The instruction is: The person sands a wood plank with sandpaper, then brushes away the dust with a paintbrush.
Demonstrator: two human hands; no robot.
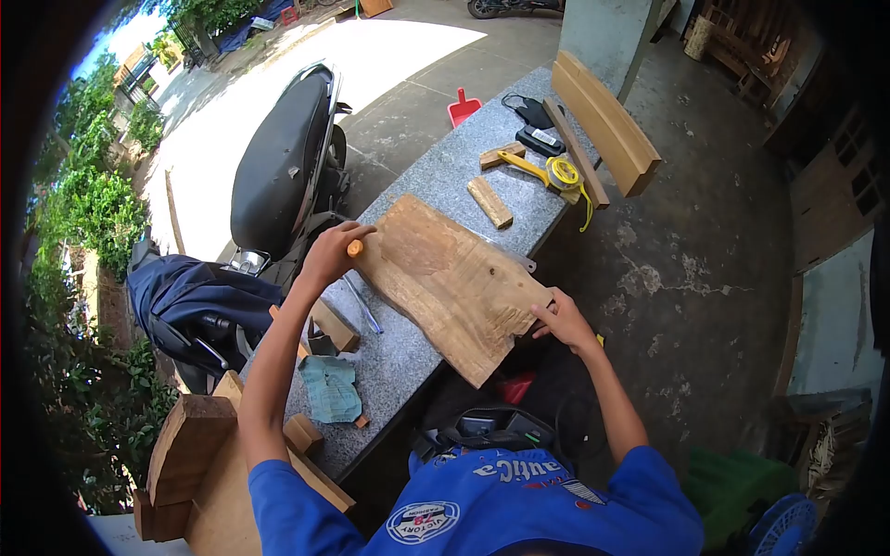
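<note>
A thick wooden board (pixel 454 278) with a rough, wavy edge lies slanted across the granite-topped table (pixel 408 347), its near end jutting past the table edge towards me. My right hand (pixel 567 322) grips the board's near right corner, thumb on top. At the far left edge of the board, my left hand (pixel 332 252) is closed round a tool whose round orange handle end (pixel 355 247) pokes out; the rest of that tool is hidden. Just below this hand, a slim metallic blue-grey tool (pixel 364 304) lies on the table.
Beyond the board lie small wood blocks (pixel 489 203), a yellow tape measure (pixel 562 172), a black case (pixel 540 141) and long planks (pixel 607 125). Nearer are a teal sandpaper-like sheet (pixel 330 389) and more wood (pixel 190 445). A parked motorbike (pixel 283 167) stands left of the table.
</note>
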